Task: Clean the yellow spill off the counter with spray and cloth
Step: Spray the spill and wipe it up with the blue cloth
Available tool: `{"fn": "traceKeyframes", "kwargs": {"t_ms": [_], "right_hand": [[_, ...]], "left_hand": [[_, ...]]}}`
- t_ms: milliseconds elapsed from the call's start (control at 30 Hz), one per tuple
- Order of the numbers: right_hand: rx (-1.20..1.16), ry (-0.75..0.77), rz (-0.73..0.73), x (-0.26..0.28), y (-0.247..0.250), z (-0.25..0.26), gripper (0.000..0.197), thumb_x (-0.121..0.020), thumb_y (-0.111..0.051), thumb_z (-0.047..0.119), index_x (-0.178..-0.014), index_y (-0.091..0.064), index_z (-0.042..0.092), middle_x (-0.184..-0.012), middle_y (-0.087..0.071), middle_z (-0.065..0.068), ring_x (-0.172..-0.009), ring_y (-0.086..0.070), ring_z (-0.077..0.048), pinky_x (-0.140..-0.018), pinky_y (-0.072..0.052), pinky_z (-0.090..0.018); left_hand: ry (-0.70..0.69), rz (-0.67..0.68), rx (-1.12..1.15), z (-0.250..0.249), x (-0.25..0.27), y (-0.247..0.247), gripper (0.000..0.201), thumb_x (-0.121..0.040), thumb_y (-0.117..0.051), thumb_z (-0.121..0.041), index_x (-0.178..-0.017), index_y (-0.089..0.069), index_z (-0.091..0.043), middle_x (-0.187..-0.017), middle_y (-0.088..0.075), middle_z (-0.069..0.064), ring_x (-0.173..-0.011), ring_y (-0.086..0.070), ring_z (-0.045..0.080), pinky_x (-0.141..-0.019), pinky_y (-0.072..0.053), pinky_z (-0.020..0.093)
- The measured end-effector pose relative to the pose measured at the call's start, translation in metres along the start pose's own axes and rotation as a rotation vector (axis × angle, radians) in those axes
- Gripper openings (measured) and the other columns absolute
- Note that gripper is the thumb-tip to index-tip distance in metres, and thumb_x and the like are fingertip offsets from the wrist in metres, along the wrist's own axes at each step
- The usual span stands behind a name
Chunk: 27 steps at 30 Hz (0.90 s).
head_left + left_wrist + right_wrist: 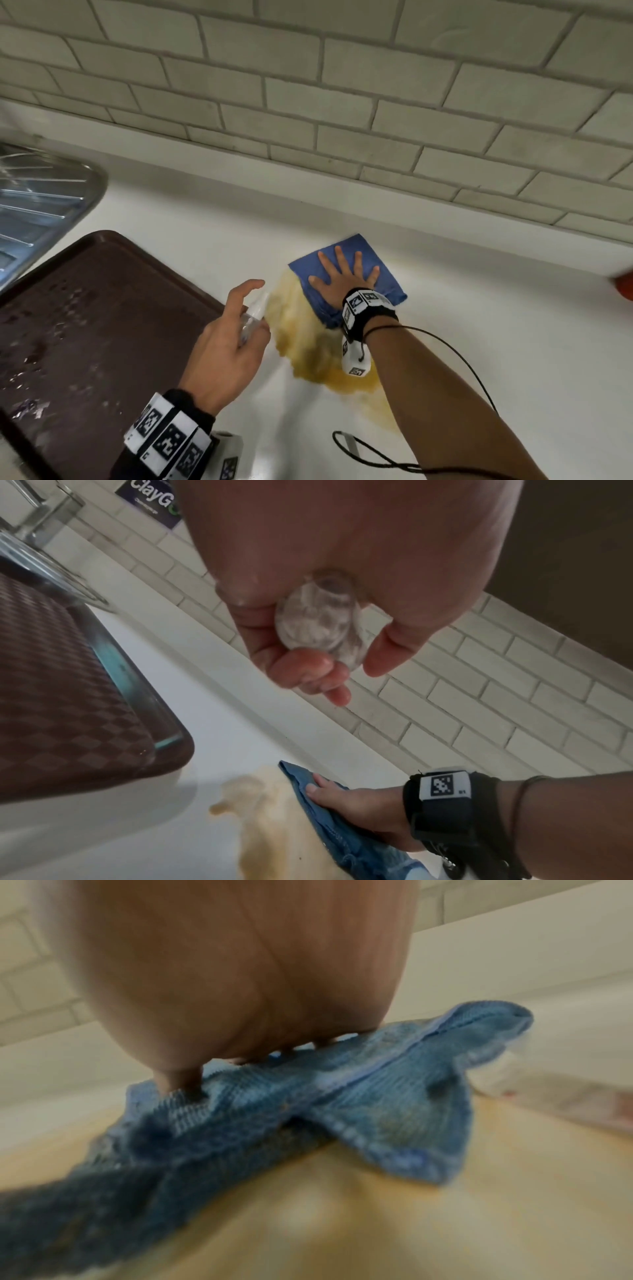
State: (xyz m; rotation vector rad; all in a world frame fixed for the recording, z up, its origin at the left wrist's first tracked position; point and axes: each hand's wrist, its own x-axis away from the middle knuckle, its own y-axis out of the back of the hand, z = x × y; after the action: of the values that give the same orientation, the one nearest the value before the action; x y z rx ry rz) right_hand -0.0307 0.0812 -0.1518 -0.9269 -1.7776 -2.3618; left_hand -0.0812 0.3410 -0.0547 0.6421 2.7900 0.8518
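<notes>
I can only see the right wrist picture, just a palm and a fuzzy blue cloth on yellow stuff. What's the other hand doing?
Observer: The left hand grips a small clear plastic spray bottle, held above the white counter beside the yellow spill.

Child: Is my cloth covering all the yellow?

Observer: No. The folded blue cloth sits at the spill's far end; most of the yellow lies nearer the person, uncovered.

Child: Are the fingers squeezing the cloth?

Observer: No, the right hand lies flat on it, fingers spread.

Child: Anything else nearby?

Observer: A dark brown tray with wet droplets sits left of the spill.
</notes>
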Motion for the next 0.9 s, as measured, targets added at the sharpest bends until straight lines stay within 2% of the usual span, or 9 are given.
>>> {"fn": "traceKeyframes", "kwargs": {"t_ms": [100, 167, 233, 400, 567, 700, 800, 900], "right_hand": [[-0.016, -0.050, 0.016, 0.001, 0.008, -0.033, 0.073, -0.087, -0.014, 0.078, -0.148, 0.015, 0.049, -0.158, 0.026, 0.012, -0.143, 0.026, -0.034, -0.106, 0.012, -0.072], [-0.037, -0.089, 0.007, 0.008, 0.010, -0.059, 0.073, -0.087, -0.014, 0.078, -0.147, 0.015, 0.049, -0.158, 0.026, 0.012, -0.144, 0.025, -0.034, -0.107, 0.012, -0.071], [-0.072, -0.123, -0.015, 0.022, 0.007, -0.085, 0.072, -0.087, -0.014, 0.078, -0.147, 0.014, 0.050, -0.159, 0.025, 0.012, -0.144, 0.024, -0.033, -0.107, 0.011, -0.070], [-0.124, -0.171, -0.075, 0.083, -0.026, -0.138, 0.071, -0.088, -0.013, 0.077, -0.148, 0.014, 0.050, -0.159, 0.024, 0.012, -0.145, 0.024, -0.032, -0.109, 0.009, -0.069], [-0.129, -0.219, -0.117, 0.154, -0.063, -0.178, 0.068, -0.089, -0.009, 0.074, -0.147, 0.016, 0.050, -0.160, 0.023, 0.011, -0.145, 0.022, -0.030, -0.110, 0.007, -0.069], [-0.115, -0.256, -0.136, 0.196, -0.084, -0.202, 0.074, -0.077, 0.006, 0.078, -0.144, 0.021, 0.052, -0.159, 0.022, 0.012, -0.146, 0.020, -0.029, -0.110, 0.005, -0.069], [-0.132, -0.279, -0.135, 0.209, -0.093, -0.203, 0.067, -0.087, -0.004, 0.074, -0.144, 0.022, 0.050, -0.159, 0.023, 0.010, -0.146, 0.022, -0.029, -0.110, 0.005, -0.069], [-0.105, -0.317, -0.138, 0.208, -0.092, -0.193, 0.066, -0.091, -0.008, 0.068, -0.145, 0.025, 0.046, -0.159, 0.025, 0.006, -0.145, 0.022, -0.034, -0.109, 0.004, -0.071]], "left_hand": [[-0.003, -0.022, -0.048, -0.011, -0.006, -0.009, 0.055, -0.097, -0.058, -0.020, -0.140, -0.041, -0.049, -0.066, -0.059, 0.005, -0.057, -0.053, 0.014, -0.062, -0.047, 0.036], [-0.022, -0.037, -0.064, -0.020, -0.015, -0.020, 0.052, -0.098, -0.058, -0.022, -0.140, -0.043, -0.048, -0.061, -0.057, 0.000, -0.055, -0.052, 0.012, -0.058, -0.043, 0.030], [-0.044, -0.054, -0.096, -0.028, -0.027, -0.033, 0.049, -0.098, -0.057, -0.025, -0.140, -0.044, -0.047, -0.058, -0.055, 0.000, -0.052, -0.053, 0.013, -0.056, -0.041, 0.029], [-0.048, -0.050, -0.262, -0.039, -0.050, -0.063, 0.040, -0.100, -0.051, -0.033, -0.139, -0.044, -0.039, -0.061, -0.053, -0.011, -0.059, -0.053, 0.008, -0.068, -0.043, 0.034], [-0.049, 0.033, -0.291, -0.041, -0.035, -0.085, 0.026, -0.099, -0.052, -0.027, -0.123, -0.049, -0.036, -0.059, -0.060, 0.004, -0.055, -0.059, 0.021, -0.059, -0.046, 0.034], [-0.084, 0.083, -0.247, -0.047, -0.019, -0.096, 0.028, -0.100, -0.053, -0.028, -0.126, -0.050, -0.038, -0.059, -0.061, 0.009, -0.050, -0.056, 0.021, -0.054, -0.045, 0.032], [-0.106, 0.085, -0.246, -0.050, -0.009, -0.098, 0.025, -0.098, -0.054, -0.026, -0.120, -0.051, -0.037, -0.055, -0.057, 0.006, -0.052, -0.055, 0.022, -0.048, -0.039, 0.028], [-0.087, 0.083, -0.215, -0.048, -0.002, -0.097, 0.028, -0.099, -0.054, -0.027, -0.122, -0.052, -0.041, -0.056, -0.058, 0.007, -0.058, -0.056, 0.022, -0.050, -0.039, 0.023]]}}
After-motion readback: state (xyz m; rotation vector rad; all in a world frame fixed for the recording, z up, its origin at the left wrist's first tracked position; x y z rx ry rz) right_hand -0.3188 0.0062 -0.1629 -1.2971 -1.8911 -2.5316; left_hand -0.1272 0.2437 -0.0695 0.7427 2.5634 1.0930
